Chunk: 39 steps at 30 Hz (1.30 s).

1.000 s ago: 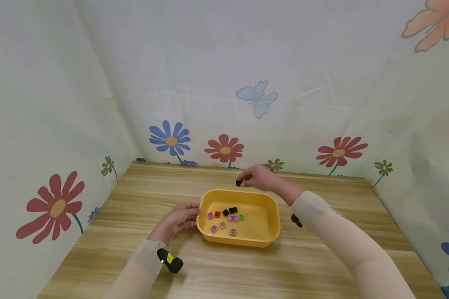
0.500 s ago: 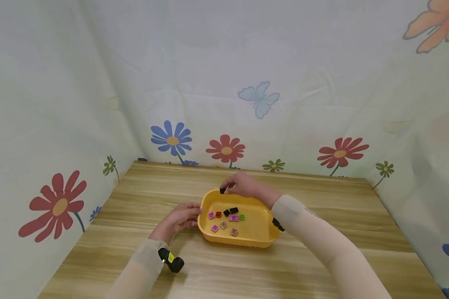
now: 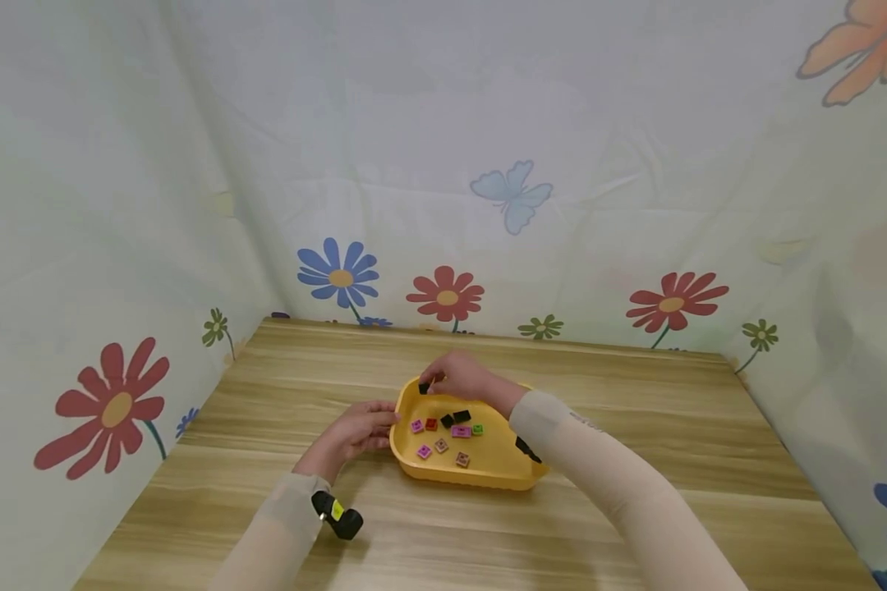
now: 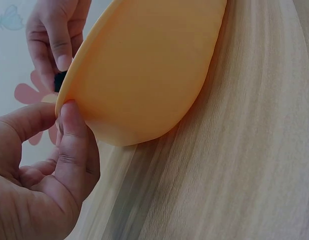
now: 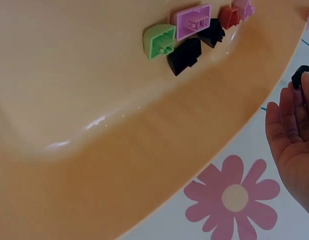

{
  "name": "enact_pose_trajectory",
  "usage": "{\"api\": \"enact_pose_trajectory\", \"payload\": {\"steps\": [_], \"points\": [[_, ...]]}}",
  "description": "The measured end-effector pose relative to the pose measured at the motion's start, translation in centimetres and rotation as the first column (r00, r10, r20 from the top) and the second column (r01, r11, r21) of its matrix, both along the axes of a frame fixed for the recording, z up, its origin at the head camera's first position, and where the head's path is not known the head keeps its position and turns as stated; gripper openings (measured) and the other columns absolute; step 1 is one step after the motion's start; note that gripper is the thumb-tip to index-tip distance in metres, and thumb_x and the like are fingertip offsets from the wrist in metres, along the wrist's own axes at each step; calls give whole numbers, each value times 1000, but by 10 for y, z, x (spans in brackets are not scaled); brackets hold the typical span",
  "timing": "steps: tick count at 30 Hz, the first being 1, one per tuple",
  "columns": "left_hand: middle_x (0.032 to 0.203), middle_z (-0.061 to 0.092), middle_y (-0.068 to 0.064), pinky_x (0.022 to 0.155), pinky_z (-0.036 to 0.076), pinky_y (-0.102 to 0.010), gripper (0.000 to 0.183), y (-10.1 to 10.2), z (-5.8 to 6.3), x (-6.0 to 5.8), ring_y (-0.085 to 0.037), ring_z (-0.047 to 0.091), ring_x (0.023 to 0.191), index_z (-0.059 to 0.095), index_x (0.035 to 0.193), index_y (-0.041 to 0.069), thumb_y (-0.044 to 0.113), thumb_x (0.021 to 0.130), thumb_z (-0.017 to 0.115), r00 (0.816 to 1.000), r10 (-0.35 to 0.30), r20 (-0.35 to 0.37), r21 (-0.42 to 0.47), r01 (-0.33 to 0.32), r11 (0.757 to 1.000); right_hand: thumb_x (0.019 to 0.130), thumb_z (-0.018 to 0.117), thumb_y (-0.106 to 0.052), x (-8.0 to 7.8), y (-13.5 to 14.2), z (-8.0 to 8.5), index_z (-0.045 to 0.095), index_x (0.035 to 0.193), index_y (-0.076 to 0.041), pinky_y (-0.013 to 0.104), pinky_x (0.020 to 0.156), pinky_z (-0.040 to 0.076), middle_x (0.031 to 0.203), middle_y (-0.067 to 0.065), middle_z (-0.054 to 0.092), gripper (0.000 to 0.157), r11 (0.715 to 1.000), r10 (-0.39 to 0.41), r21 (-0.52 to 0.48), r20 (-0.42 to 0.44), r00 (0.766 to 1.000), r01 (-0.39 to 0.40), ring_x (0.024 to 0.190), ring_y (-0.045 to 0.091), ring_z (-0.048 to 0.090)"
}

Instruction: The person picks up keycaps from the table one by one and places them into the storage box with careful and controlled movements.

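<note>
My right hand [image 3: 461, 379] pinches a small black keycap [image 5: 300, 76] between thumb and fingers, over the far left rim of a yellow plastic tray [image 3: 498, 451]. With thumb and finger, my left hand [image 4: 49, 175] grips the tray's left rim. Inside lie several loose keycaps, hollow side up where the right wrist view shows them: a green keycap [image 5: 159, 41], a wide pink keycap [image 5: 192, 22], a wide black keycap [image 5: 185, 56], a smaller black keycap [image 5: 211, 33] and a red keycap [image 5: 229, 17]. Nearer the front are a pink keycap [image 3: 424, 451] and two pale ones.
The tray stands on a wood-grain table [image 3: 325, 361]. A white cloth [image 3: 414, 123] printed with flowers and butterflies hangs behind and at both sides. My right sleeve [image 3: 606, 468] covers the tray's right end in the head view.
My right hand has moved left and slightly nearer with the black keycap, from behind the tray to its far left rim. My left hand stays at the rim.
</note>
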<state>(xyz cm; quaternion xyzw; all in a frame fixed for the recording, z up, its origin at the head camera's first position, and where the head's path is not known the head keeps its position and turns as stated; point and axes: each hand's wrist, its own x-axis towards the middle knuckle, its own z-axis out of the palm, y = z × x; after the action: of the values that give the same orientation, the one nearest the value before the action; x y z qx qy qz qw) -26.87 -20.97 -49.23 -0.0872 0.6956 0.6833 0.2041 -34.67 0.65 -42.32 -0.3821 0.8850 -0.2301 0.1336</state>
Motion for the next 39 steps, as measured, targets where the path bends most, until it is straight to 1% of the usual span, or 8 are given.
{"api": "enact_pose_trajectory", "payload": {"steps": [3,10,17,23,29,31,39], "points": [[90,71,1,63,57,-17,46,-1,-1,1,-6,66,75,47,141,-10,10,101,58,1000,-8,-3,8,8,1000,99,66,-9,-1,-3,-7,74,124,-5,35,97,59,123,10,75,26,1000,-4,1,2,1000,4,105,21,69],[90,72,-1,62,57,-17,45,0,-4,1,-7,67,75,49,140,-11,9,100,59,1000,6,0,15,-6,1000,98,67,-9,-3,-4,-21,74,122,-6,31,90,59,117,10,76,25,999,-53,-8,52,997,53,93,16,64],[93,71,-3,62,57,-17,45,-1,-4,-1,-7,67,75,49,140,-10,10,101,59,1000,8,11,2,-8,1000,97,69,-9,-3,-5,-30,75,121,-7,32,90,59,114,10,75,25,998,-63,6,82,995,62,91,15,63],[95,71,-3,62,57,-17,45,-1,-1,-1,-7,66,75,49,140,-9,10,102,59,1000,11,12,-5,-11,1000,97,69,-9,-4,-7,-37,76,119,-7,31,88,59,111,9,76,23,997,-71,15,80,994,70,89,14,63],[95,71,-4,63,57,-17,44,-1,1,0,-7,66,75,49,140,-9,11,101,59,1000,8,11,-4,-8,1000,98,68,-9,-3,-8,-43,75,121,-7,30,88,59,111,8,76,24,995,-105,18,157,982,103,87,14,62],[95,72,-3,63,57,-16,44,0,1,1,-7,67,75,50,139,-9,10,101,59,1000,9,12,0,-9,1000,97,68,-9,-3,-9,-46,75,121,-7,29,87,59,110,8,76,24,994,-109,21,170,979,107,86,14,62],[96,73,-3,63,57,-17,44,-2,0,0,-7,67,76,50,140,-9,11,102,58,1000,8,6,-10,-7,1000,97,68,-6,-4,-11,-53,75,121,-5,30,86,59,110,10,76,25,997,-80,22,131,988,78,85,12,61]]}}
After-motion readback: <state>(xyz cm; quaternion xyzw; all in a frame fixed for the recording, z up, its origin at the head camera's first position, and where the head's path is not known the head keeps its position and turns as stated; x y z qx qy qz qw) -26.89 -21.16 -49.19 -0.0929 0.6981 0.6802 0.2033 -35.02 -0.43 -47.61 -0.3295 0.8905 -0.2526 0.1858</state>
